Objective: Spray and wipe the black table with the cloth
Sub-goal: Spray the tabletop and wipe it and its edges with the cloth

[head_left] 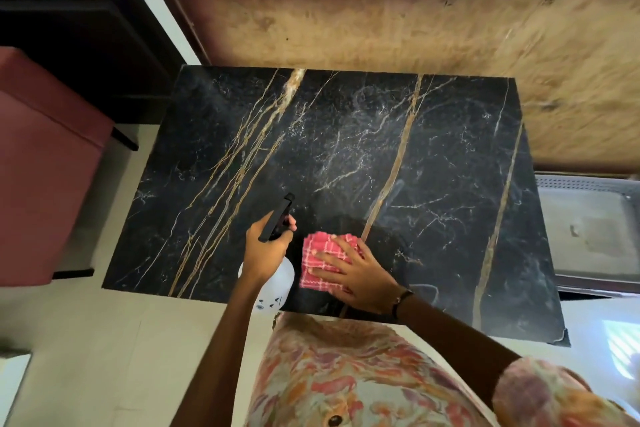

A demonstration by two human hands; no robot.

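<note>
The black marble-patterned surface [346, 156] is polished and hard, so the cloth should glide easily, more so once wetted — judged from its sheen. The cloth [320, 262], a folded pink checked square, lies near the front edge of the surface, just right of the spray bottle [277, 282]. It looks soft and light, liable to bunch or slide out from under the fingers unless weight is kept on it; a flat palm across the middle seems the best hold. The right hand [356, 276] does just that — fingers straight and spread, pressing the cloth flat, nothing curled around it. The left hand [265, 250] grips the bottle's neck, with a finger reaching round to the trigger side under the black head, the nozzle aimed out over the surface. The bottle's white plastic body looks light and rigid; how full it is cannot be told, and the neck gives the steadiest grip.
</note>
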